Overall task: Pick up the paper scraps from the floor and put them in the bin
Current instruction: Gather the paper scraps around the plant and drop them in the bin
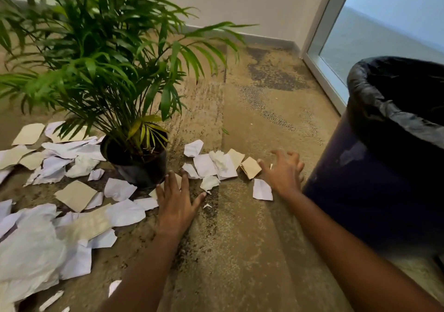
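Carpeted floor (252, 239) holds paper scraps (206, 165) by the bin (372, 191); left hand (176, 203) and right hand (284, 174), fingers spread, grip nothing

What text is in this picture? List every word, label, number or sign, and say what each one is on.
No text can be read anywhere.
Scraps: the white and tan faces that show look blank; the nearest ones at lower left are blurred.
Bin: no label or mark on the side in view.
Pot: no label in view.
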